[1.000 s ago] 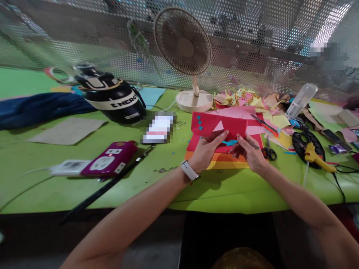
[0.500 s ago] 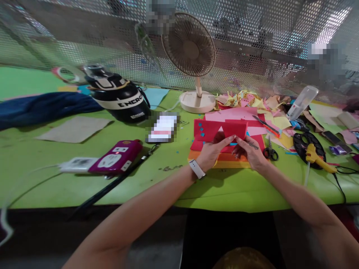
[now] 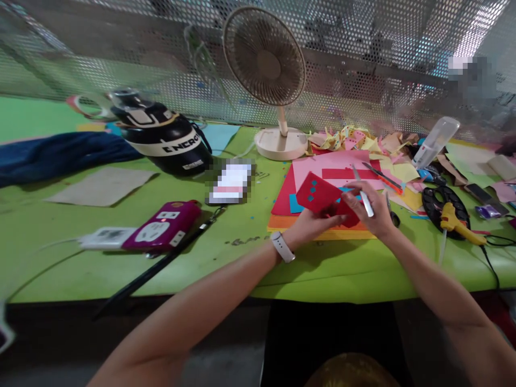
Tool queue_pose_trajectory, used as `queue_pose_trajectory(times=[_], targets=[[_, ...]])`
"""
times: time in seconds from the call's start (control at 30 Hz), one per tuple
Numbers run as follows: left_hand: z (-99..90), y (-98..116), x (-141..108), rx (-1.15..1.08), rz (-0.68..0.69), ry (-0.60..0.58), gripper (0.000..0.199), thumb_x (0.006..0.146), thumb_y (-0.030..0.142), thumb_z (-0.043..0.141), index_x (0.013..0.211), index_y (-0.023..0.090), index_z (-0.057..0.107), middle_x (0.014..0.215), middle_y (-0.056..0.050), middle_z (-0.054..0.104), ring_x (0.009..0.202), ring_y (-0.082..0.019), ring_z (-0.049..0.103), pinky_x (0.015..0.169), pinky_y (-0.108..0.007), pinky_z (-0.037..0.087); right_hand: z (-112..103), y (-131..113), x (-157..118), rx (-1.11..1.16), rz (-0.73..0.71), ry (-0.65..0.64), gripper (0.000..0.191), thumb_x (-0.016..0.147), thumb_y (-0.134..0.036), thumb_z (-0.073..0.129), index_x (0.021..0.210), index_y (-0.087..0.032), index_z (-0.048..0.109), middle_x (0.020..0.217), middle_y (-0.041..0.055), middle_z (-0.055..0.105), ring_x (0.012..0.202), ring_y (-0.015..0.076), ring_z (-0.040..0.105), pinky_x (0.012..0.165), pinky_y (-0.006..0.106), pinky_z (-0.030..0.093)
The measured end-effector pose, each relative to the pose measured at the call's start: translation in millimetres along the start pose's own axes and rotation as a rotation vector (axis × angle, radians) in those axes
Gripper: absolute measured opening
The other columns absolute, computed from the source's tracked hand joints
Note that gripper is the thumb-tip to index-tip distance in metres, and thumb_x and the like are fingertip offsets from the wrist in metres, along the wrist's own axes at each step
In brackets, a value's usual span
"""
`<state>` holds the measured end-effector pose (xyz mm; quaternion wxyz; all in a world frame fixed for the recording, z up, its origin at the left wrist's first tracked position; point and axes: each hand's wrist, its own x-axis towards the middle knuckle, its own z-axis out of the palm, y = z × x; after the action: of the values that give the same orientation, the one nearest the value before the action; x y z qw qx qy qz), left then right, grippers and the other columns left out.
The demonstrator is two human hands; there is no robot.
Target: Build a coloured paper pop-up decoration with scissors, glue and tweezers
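Note:
My left hand is closed on a folded piece of red paper, tilted up, with a row of small diamond-shaped holes that show blue. In my right hand a slim silver tool is tucked between the fingers; whether it is a craft knife I cannot tell. The right fingertips are close to the paper's right part, and contact there is unclear. Below both hands lies a stack of red, orange and yellow sheets, with a pink sheet on top.
Scissors, mostly hidden by my right hand, lie beside the stack. An orange-and-black cutter rests behind. Farther right are a yellow glue gun and a clear bottle. A fan, phone, purple power strip and black jug stand left.
The red paper has turned from spread upright to tilted, and its right side has come down. My right hand has risen slightly, with the silver tool now pointing more upright.

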<state>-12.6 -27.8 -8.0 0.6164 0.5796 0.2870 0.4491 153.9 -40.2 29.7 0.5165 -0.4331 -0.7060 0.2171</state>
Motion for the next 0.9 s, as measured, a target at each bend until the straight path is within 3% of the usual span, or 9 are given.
queue_pose_trajectory(times=[0.07,0.13,0.23,0.37,0.7,0.9], targets=[[-0.6,-0.4,-1.0,0.037,0.014,-0.042,0.031,0.064,0.038,0.083,0.082,0.016,0.069,0.074,-0.004,0.069,0.069,-0.016,0.063,0.065,-0.028,0.052,2.6,-2.3,-2.8,-0.038,0.0,-0.061,0.015,0.08,-0.041,0.07,0.08,-0.026,0.069,0.077,0.0017,0.068,0.074,0.0193,0.061,0.077,0.034,0.046],[-2.8,3.6,-1.4,0.125,0.008,-0.038,0.029,0.065,0.038,0.083,0.079,0.016,0.069,0.073,-0.005,0.069,0.068,-0.016,0.062,0.065,-0.029,0.051,3.6,-3.7,-3.5,-0.036,0.015,-0.039,0.019,0.083,-0.041,0.067,0.074,-0.025,0.067,0.069,0.0005,0.064,0.067,0.0175,0.057,0.072,0.032,0.044],[-6.9,13.5,-0.5,0.16,0.007,0.104,0.033,0.061,0.039,0.086,0.078,0.016,0.07,0.078,-0.006,0.071,0.072,-0.017,0.063,0.069,-0.03,0.051,2.3,-3.8,-1.7,0.001,0.042,0.028,0.025,0.086,-0.043,0.062,0.07,-0.023,0.062,0.063,-0.0015,0.057,0.06,0.0143,0.05,0.062,0.028,0.04],[-10.0,20.4,2.4,-0.097,0.083,0.247,0.038,0.063,0.042,0.084,0.092,0.02,0.072,0.096,-0.006,0.074,0.089,-0.02,0.067,0.084,-0.033,0.051,2.3,0.9,-0.4,0.061,0.089,0.013,0.029,0.085,-0.046,0.062,0.069,-0.022,0.06,0.061,-0.0026,0.05,0.056,0.0122,0.043,0.055,0.026,0.035],[-5.2,8.0,4.4,-0.193,0.069,0.35,0.021,0.067,0.039,0.083,0.077,0.022,0.077,0.082,-0.002,0.077,0.081,-0.02,0.071,0.088,-0.038,0.055,14.3,4.4,-11.7,0.064,0.115,-0.082,0.027,0.087,-0.047,0.059,0.073,-0.023,0.062,0.064,-0.0028,0.052,0.059,0.0122,0.045,0.057,0.027,0.035],[-7.0,6.0,5.0,-0.183,0.054,0.314,0.02,0.07,0.039,0.081,0.08,0.022,0.078,0.087,-0.003,0.077,0.087,-0.022,0.071,0.09,-0.039,0.055,15.9,7.8,-12.1,0.076,0.135,-0.055,0.028,0.086,-0.046,0.061,0.071,-0.023,0.059,0.06,-0.0035,0.049,0.055,0.0117,0.042,0.054,0.026,0.032]])
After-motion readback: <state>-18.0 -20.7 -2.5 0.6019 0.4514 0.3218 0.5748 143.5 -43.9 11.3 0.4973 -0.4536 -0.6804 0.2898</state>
